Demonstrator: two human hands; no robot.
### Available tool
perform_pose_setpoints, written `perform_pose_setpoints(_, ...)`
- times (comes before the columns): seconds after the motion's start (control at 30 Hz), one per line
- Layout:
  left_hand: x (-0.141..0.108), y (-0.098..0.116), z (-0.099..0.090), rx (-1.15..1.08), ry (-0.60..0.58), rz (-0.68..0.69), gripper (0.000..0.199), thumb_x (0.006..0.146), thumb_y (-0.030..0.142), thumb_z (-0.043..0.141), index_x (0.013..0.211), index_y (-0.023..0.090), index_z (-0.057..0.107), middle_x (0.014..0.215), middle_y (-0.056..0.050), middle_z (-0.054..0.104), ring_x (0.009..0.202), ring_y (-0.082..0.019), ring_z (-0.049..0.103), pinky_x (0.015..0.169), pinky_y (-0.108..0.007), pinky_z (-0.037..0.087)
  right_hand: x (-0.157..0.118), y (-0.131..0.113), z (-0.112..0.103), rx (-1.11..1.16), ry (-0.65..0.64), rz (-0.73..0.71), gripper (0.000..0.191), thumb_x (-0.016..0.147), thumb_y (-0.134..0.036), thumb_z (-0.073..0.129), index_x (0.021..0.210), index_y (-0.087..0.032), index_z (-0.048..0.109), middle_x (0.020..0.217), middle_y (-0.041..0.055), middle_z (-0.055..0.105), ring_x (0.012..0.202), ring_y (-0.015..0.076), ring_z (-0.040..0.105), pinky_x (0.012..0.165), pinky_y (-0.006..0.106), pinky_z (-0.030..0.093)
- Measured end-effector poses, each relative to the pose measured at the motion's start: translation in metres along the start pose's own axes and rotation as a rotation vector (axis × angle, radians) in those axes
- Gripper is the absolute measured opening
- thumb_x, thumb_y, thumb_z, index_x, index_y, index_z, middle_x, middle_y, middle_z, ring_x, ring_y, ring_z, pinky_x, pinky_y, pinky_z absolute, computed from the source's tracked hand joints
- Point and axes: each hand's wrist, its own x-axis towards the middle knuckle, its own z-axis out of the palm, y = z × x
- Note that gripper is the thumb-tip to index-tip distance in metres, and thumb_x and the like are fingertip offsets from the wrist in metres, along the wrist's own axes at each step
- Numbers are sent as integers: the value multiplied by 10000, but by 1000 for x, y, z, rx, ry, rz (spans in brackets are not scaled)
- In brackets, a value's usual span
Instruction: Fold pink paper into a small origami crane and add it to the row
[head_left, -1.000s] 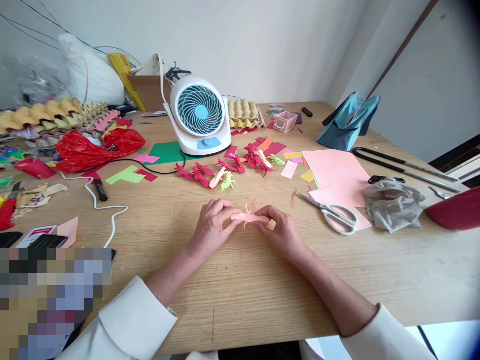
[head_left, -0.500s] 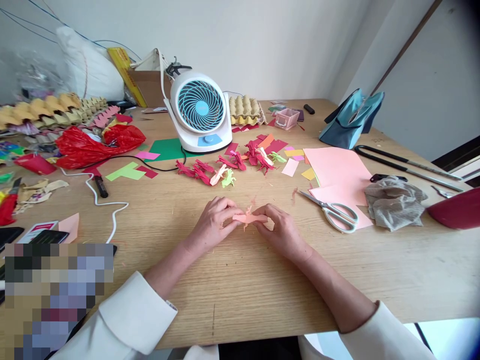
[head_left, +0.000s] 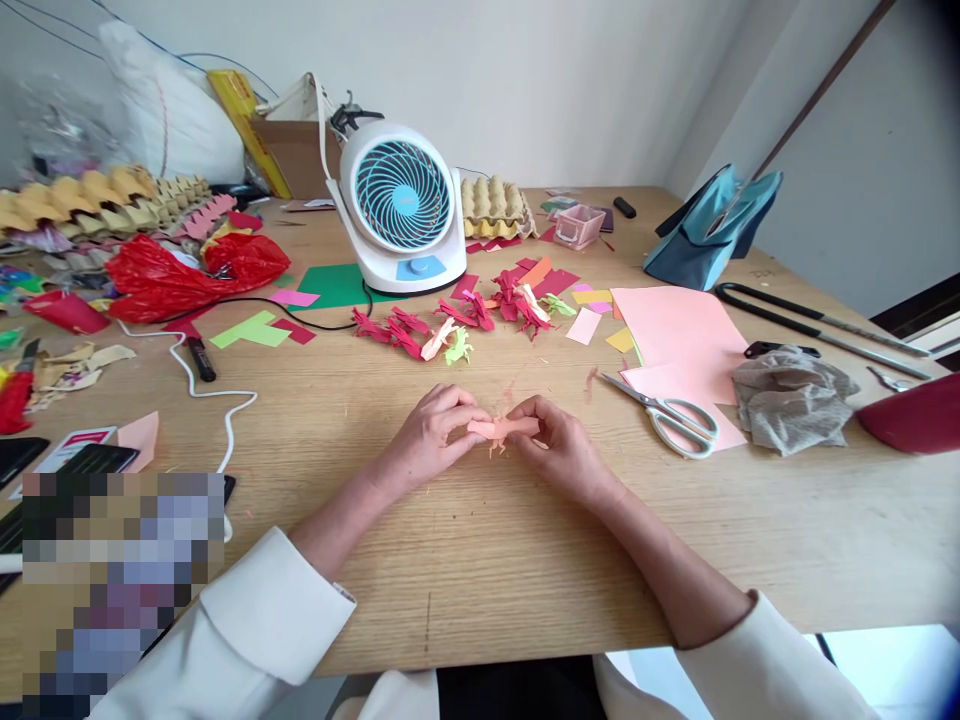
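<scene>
A small piece of pale orange cut paper [head_left: 500, 430] with thin strips sticking out is stretched between my two hands, above the table. My left hand [head_left: 431, 432] pinches its left end between thumb and fingers. The right end is pinched by my right hand [head_left: 564, 447]. Beyond them lie several red folded paper figures [head_left: 401, 330], plus a light green one [head_left: 458, 346] and a cream one [head_left: 437, 338]. White-handled scissors [head_left: 679, 422] rest to the right, partly over pink paper sheets [head_left: 679, 340].
A white and blue fan [head_left: 405, 205] stands at the back. Left are a red plastic bag [head_left: 187, 280], egg trays [head_left: 82, 200], a black marker [head_left: 200, 360] and a white cable [head_left: 214, 395]. Right are a grey cloth [head_left: 791, 398], a blue bag [head_left: 709, 235] and a black-gripped metal tool [head_left: 787, 318].
Both hands keep their pinch on the pale orange paper. Its thin strips now point more downward, so the piece seems turned a little. The camera view has shifted slightly.
</scene>
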Motion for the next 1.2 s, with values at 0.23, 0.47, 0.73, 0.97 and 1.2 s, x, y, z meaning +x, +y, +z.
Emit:
perform_pose_setpoints(0.23, 0, 6, 0, 87, 34, 10, 112, 913, 236, 603, 971, 199, 692, 911, -52, 622, 908, -194, 563, 844, -338, 456, 1, 8, 3, 127, 4, 56, 90, 837, -229, 608, 912, -201, 567, 833, 32, 702, 762, 174, 688, 698, 297, 523)
perform_pose_setpoints(0.47, -1, 11, 2, 151, 90, -15, 95, 905, 240, 613, 945, 202, 691, 902, -52, 633, 890, -198, 561, 826, -348, 442, 1, 10, 9, 262, 27, 127, 148, 825, -289, 643, 909, -214, 546, 804, 22, 710, 773, 183, 700, 695, 291, 522)
perform_pose_setpoints(0.73, -3, 5, 5, -11, 112, -72, 97, 878, 230, 651, 964, 220, 695, 944, -47, 586, 936, -190, 582, 852, -334, 488, -1, 19, 12, 74, 92, 39, 120, 833, -295, 628, 899, -206, 582, 766, 9, 657, 645, 147, 588, 572, 250, 436)
perform_pose_setpoints(0.97, -4, 4, 7, -76, 123, -70, 94, 899, 201, 623, 972, 207, 682, 882, -15, 569, 809, -130, 586, 744, -252, 483, -3, 18, 14, 76, 111, -1, 100, 839, -284, 620, 888, -206, 580, 793, 8, 641, 694, 149, 589, 621, 250, 459)
perform_pose_setpoints(1.2, -6, 9, 9, -109, 111, -131, 86, 903, 187, 612, 965, 207, 668, 842, -10, 626, 712, -118, 575, 690, -247, 469, -6, 9, 16, -49, 188, 1, 107, 839, -313, 621, 850, -212, 591, 736, 3, 641, 652, 149, 580, 563, 239, 455)
